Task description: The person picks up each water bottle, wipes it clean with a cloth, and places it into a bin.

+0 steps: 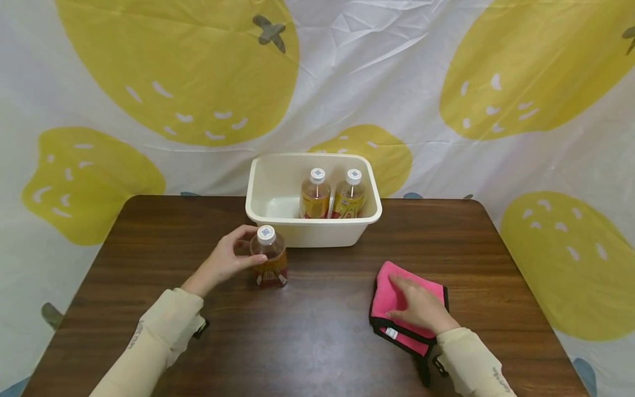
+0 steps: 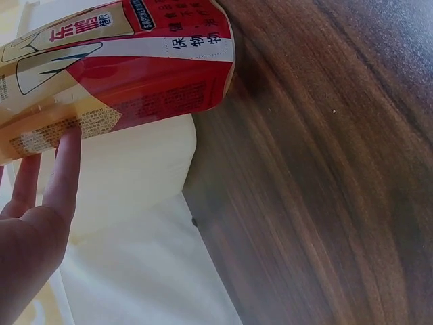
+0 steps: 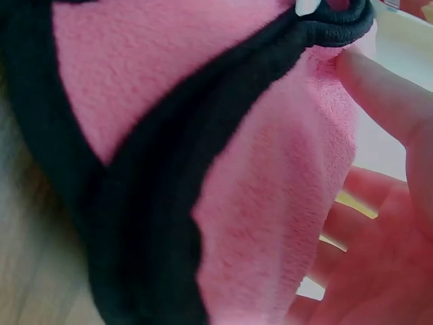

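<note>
In the head view my left hand (image 1: 232,256) grips a clear square-sided bottle (image 1: 272,273) with a white cap and a red and yellow label, just in front of a cream bin. In the left wrist view, fingertips (image 2: 62,162) touch the label of this bottle (image 2: 152,84); the thumb is out of that view. Whether its base touches the table is unclear. Over on the right, my right hand (image 1: 420,305) holds a folded pink cloth (image 1: 384,289) with black trim and a white tag. Its thumb presses the cloth (image 3: 270,183) in the right wrist view, and the other fingertips are hidden behind it.
The cream bin (image 1: 322,234) stands at the table's back edge. Two similar capped bottles, one (image 1: 316,196) beside another (image 1: 349,196), stand in its right half. Behind the brown wooden table (image 1: 327,325) hangs a white curtain (image 1: 367,71) with yellow fruit prints.
</note>
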Demonstrator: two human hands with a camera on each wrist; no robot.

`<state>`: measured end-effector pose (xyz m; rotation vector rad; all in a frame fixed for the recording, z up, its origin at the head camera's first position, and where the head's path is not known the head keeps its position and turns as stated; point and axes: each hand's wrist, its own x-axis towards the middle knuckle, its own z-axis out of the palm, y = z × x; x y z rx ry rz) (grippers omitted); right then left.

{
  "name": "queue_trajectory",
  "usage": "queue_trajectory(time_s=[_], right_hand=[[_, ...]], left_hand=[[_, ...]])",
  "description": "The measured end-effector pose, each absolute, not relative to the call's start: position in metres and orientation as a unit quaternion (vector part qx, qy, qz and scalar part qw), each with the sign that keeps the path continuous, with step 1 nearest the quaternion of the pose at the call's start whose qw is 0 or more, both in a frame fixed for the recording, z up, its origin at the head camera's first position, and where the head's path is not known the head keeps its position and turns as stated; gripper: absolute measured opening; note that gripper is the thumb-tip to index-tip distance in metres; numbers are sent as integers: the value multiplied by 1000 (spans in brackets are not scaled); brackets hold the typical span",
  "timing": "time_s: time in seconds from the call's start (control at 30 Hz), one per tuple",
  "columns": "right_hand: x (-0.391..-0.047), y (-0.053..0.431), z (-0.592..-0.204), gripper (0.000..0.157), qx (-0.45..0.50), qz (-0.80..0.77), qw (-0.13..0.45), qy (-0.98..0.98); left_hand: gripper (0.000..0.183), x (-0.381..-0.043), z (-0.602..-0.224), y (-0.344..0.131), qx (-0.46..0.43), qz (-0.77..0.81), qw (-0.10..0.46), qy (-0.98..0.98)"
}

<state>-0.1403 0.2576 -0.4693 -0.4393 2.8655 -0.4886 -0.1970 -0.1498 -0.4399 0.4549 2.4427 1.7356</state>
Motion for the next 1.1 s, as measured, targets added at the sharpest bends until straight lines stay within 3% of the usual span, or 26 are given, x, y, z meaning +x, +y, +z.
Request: queue_trajectory(time_s=[0.53, 1.1], right_hand=[[-140, 251, -480, 86, -127, -120, 107, 979], [-132, 244, -489, 54, -141, -115, 8, 983]], left_hand=[[49, -197, -440, -150, 151, 566, 53, 809], [48, -197, -439, -151, 152, 554, 49, 817]])
